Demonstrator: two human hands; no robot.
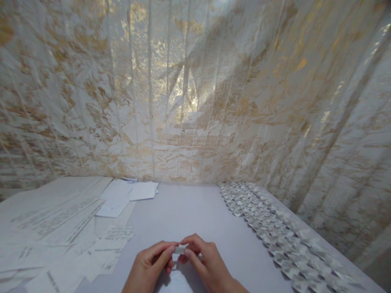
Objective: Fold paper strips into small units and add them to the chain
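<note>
The small strip of paper (179,250) could crease askew or tear if the two hands pull unevenly, since so little of it shows between the fingertips; a loose pinch could also let it drop to the surface (189,209). A sleeve or forearm swinging wide might disturb the rows of folded paper pieces (259,228) on the right or the printed sheets (64,224) on the left. The strip lies directly in the grip — left hand (151,262) pinching one end, right hand (207,260) the other, thumbs and forefingers closed on it, just above the surface.
</note>
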